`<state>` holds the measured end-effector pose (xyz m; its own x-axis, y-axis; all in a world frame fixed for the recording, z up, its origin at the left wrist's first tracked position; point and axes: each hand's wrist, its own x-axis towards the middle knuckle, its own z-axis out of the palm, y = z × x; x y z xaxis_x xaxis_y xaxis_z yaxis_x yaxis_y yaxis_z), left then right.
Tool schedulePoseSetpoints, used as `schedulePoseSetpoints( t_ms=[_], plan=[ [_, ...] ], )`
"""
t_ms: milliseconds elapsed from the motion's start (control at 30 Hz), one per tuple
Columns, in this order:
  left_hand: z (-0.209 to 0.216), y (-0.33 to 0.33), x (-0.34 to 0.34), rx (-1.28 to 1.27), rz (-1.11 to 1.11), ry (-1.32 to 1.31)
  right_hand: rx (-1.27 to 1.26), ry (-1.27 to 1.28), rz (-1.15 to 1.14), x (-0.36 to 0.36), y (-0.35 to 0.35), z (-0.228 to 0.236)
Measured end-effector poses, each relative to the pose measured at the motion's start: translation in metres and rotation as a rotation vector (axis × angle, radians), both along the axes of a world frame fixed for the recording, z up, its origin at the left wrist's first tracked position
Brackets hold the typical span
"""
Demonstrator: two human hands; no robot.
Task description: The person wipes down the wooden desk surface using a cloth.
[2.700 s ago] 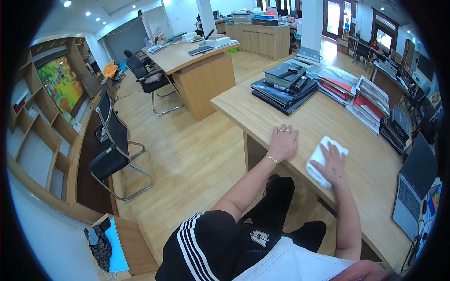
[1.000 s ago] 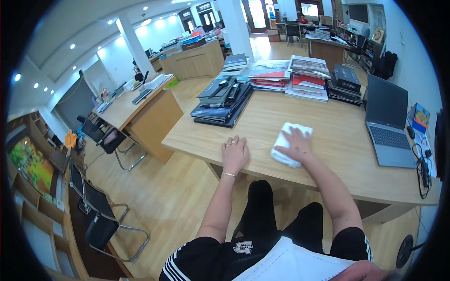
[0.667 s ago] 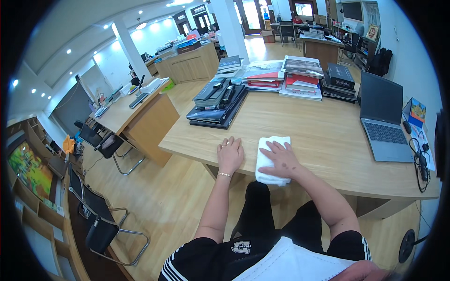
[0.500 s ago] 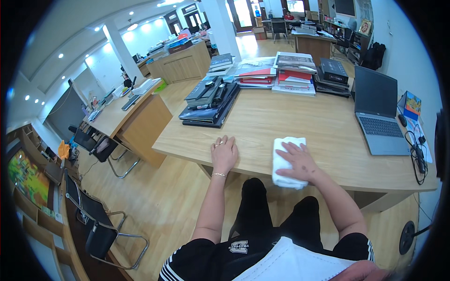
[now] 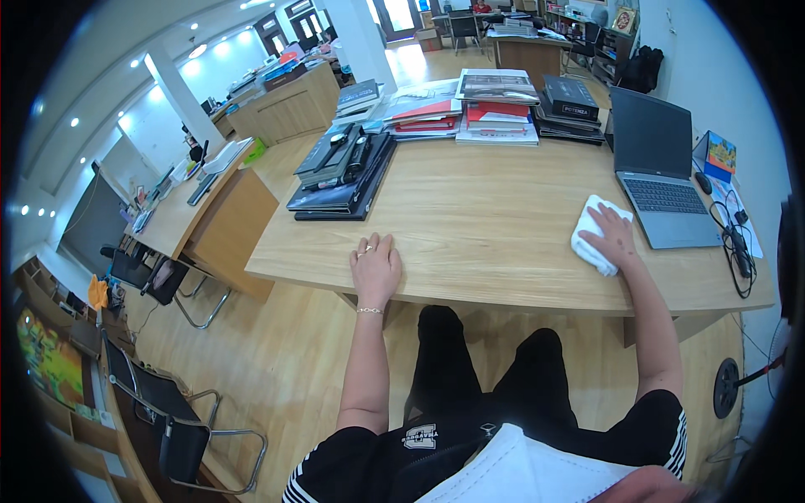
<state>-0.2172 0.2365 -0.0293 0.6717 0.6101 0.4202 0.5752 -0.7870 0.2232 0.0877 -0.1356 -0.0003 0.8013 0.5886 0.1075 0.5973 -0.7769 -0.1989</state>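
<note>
My right hand (image 5: 611, 238) lies with its fingers spread over a folded white cloth (image 5: 589, 256), pressing it onto the wooden desk (image 5: 478, 193) just left of the laptop (image 5: 671, 205). Part of the cloth is hidden under the palm. Near the desk's front edge, on the left, my left hand (image 5: 376, 268) rests palm down with its fingers stretched out on the bare wood. It wears a ring and a thin bracelet and holds nothing.
Stacked books and folders (image 5: 348, 172) stand at the desk's left, with paper piles (image 5: 499, 109) and dark boxes (image 5: 572, 109) along the back. Right of the laptop are a mouse (image 5: 703, 183), a desk calendar (image 5: 718, 156) and tangled black cables (image 5: 740, 247). Black chairs (image 5: 180, 444) stand at left.
My right hand and the cloth under it have slid right and away from me, from the front edge toward the laptop. My left hand stays near the front edge. The view has shifted.
</note>
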Motion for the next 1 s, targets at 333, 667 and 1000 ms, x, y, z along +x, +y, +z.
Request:
schedulePoseSetpoints(
  t_ms=[333, 667, 1000],
  plan=[
    [0.001, -0.002, 0.000, 0.011, 0.002, -0.020, -0.053, -0.049, -0.106, 0.049, 0.076, -0.001],
    [0.005, -0.004, 0.002, 0.016, -0.017, -0.038, -0.039, -0.039, 0.195, -0.009, 0.238, 0.002],
    [-0.007, 0.005, 0.000, 0.045, 0.001, -0.158, 0.009, -0.003, 0.562, -0.132, 0.300, 0.005]
  ],
)
